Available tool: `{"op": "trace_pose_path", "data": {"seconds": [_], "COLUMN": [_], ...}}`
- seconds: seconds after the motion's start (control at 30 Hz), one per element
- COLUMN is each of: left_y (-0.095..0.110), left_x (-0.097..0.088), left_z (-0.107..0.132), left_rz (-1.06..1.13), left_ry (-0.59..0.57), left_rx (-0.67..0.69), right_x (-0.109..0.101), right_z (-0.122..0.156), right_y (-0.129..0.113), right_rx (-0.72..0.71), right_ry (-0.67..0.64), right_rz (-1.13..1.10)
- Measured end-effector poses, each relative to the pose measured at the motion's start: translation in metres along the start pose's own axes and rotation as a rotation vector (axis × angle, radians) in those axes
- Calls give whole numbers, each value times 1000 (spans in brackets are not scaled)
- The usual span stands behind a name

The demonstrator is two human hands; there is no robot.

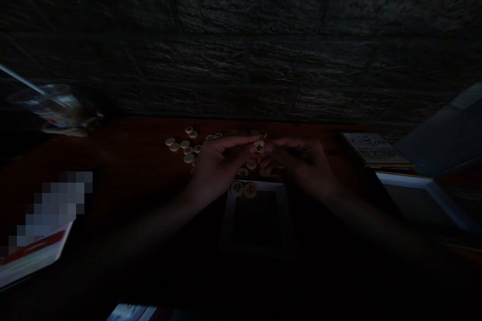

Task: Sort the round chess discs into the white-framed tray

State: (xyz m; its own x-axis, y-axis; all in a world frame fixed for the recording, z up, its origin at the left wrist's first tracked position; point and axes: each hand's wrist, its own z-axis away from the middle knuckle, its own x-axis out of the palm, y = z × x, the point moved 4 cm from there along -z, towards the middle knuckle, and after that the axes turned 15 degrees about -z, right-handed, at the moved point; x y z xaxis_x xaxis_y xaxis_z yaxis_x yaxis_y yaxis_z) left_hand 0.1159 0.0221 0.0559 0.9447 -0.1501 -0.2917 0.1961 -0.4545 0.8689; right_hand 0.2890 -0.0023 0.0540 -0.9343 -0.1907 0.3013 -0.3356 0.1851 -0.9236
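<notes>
Between the fingertips of my left hand (220, 163) and my right hand (301, 163) is a round Chinese chess piece (259, 146) with a dark character facing me. Both hands pinch it from either side. Under and around the hands, several more loose pieces (189, 158) are scattered on the table, some hidden by my fingers. Nearer to me stands a shallow open box (227, 220) with a pale rim. In its far left corner lie two pieces side by side, one with a dark character (237, 189) and one with a red character (250, 190).
The scene is very dark. A stone wall (241, 60) rises behind the wooden table (139, 133). At left stands a clear plastic cup (60, 108) with a straw. At right are a printed box (371, 148) and a white-rimmed tray or lid (404, 176). A red-and-white printed item (41, 256) lies front left.
</notes>
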Motion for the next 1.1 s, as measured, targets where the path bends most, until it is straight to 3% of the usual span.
{"op": "trace_pose_path", "data": {"seconds": [0.27,0.53,0.67,0.97,1.1], "left_y": [3,-1,-2,3,9], "left_x": [1,5,5,5,6], "left_z": [1,2,2,3,4], "left_rz": [118,254,222,8,8], "left_ry": [-29,-105,-91,-109,-146], "left_rx": [-95,-173,-196,-102,-56], "right_x": [1,2,0,0,1], "right_z": [0,3,2,0,1], "right_y": [-3,-3,-1,3,2], "right_rx": [-36,-121,-140,-13,29], "right_ry": [40,1,-17,10,22], "right_rz": [12,98,131,79,60]}}
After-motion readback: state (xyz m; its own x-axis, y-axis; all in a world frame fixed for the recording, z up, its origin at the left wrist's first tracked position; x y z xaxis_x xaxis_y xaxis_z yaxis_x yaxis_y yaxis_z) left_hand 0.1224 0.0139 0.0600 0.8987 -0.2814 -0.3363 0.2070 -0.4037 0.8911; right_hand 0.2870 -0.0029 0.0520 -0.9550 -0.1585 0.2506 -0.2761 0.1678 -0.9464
